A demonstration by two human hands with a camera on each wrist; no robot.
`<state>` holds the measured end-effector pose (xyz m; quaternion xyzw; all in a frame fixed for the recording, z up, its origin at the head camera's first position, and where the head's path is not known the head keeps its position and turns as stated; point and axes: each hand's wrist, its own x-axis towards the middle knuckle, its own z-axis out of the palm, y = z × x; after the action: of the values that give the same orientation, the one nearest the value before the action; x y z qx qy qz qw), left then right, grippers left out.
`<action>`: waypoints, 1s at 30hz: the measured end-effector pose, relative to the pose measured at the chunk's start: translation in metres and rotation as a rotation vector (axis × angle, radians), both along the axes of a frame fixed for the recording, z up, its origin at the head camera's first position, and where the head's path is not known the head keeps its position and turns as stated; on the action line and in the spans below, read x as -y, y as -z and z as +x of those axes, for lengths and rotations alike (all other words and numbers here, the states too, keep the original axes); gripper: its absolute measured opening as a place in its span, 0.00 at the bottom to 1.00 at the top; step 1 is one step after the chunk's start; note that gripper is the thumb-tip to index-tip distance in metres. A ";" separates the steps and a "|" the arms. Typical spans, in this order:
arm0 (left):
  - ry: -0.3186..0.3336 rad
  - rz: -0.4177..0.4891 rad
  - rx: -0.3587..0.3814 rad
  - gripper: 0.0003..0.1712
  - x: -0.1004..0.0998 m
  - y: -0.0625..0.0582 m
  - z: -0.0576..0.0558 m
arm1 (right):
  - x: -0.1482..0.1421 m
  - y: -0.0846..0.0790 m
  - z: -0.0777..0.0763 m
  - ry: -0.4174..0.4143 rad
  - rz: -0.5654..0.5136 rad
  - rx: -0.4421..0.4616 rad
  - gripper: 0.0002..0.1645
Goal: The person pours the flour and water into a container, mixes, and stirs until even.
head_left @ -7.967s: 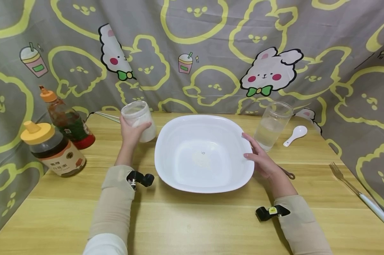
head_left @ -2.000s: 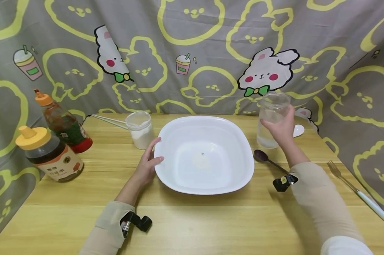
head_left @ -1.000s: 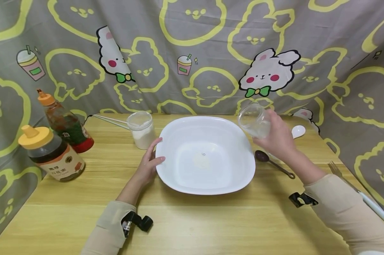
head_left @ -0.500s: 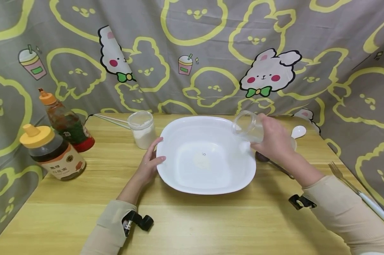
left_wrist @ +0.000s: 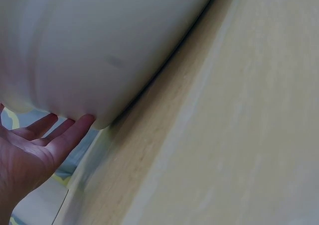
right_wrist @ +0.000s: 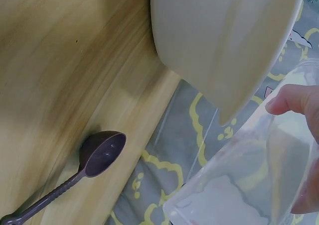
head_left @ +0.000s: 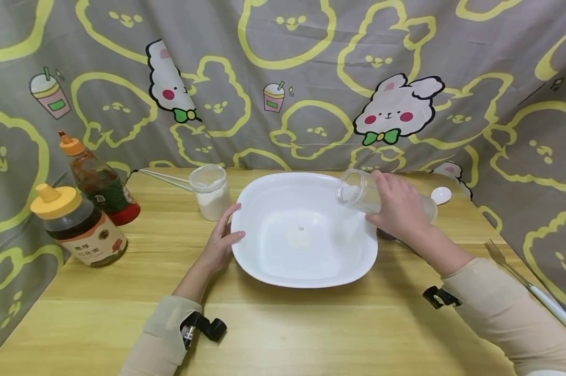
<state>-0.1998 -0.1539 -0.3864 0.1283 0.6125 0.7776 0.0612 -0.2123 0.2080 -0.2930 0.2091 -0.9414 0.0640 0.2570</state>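
Right hand [head_left: 402,206] is gripping clear, cylindrical jar [head_left: 365,193], nearly sideways, mouth over right side of white, rounded plastic basin [head_left: 301,261]. Left hand [head_left: 218,244], fingers spread, is touching basin's left rim.

Downward head view (basin [head_left: 264,261] in all three)

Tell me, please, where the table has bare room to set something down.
The widest bare patch of table lies in front of the white basin, between the left sleeve and right sleeve. Another lies between the yellow-capped bottle and the left sleeve. It is crowded right of the basin: right hand, tilted jar, brown spoon.
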 end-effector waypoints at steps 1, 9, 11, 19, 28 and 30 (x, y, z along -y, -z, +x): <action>0.000 -0.003 -0.005 0.38 0.000 0.000 0.000 | 0.000 0.000 0.000 -0.002 0.010 -0.005 0.50; -0.008 0.000 -0.015 0.37 0.000 -0.001 0.000 | 0.001 -0.002 0.000 -0.015 0.046 -0.027 0.51; -0.008 -0.002 -0.012 0.38 0.000 -0.001 0.000 | 0.001 -0.002 0.000 -0.010 0.052 -0.020 0.51; -0.005 -0.003 -0.001 0.38 -0.001 0.002 -0.001 | 0.005 -0.002 0.001 0.002 0.075 0.007 0.51; -0.007 -0.003 -0.003 0.38 0.000 0.002 -0.001 | 0.011 -0.003 0.000 -0.021 0.095 -0.042 0.52; -0.005 -0.002 -0.007 0.38 0.000 0.001 -0.001 | 0.012 -0.003 0.000 -0.022 0.091 -0.039 0.52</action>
<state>-0.2004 -0.1539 -0.3879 0.1296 0.6136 0.7768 0.0574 -0.2128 0.1960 -0.2904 0.2321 -0.9358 0.0201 0.2648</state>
